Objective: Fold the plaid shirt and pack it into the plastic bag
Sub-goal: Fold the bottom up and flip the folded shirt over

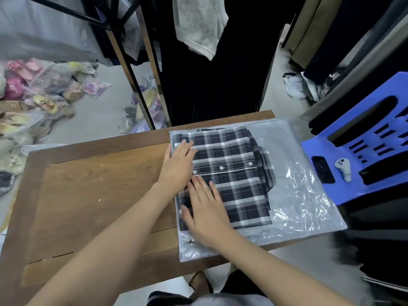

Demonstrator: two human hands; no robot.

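Note:
The plaid shirt (231, 173), black and white with white buttons, lies folded into a rectangle inside the clear plastic bag (298, 195) on the right half of the wooden table (92, 195). My left hand (178, 164) lies flat with straight fingers on the shirt's left edge, near the bag's opening. My right hand (205, 210) presses flat on the shirt's lower left part, its fingers spread and straight. Both hands rest on the bagged shirt from the left side.
A blue plastic stool (364, 151) stands right of the table with a grey controller (343, 168) and a dark phone (323, 170) on it. Bagged shoes (33, 102) lie on the floor at left. Dark hanging clothes (209, 74) and a metal rack (136, 80) stand behind the table.

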